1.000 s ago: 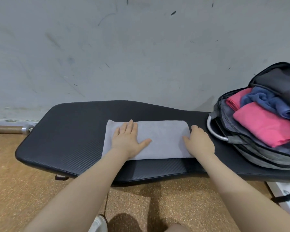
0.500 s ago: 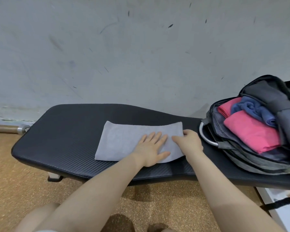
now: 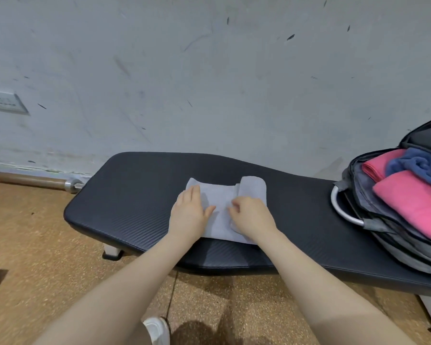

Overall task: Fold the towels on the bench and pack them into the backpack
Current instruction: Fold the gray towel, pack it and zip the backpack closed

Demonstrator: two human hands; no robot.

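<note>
- my left hand lies flat on the left part of the grey towel, fingers straight, pressing it to the bench.
- my right hand has its fingers curled, pinching the towel's right flap, which is doubled over toward the middle.
- the towel sits mid-bench, near the front edge.
- the backpack lies open at the bench's right end, holding pink towels and a blue towel.
</note>
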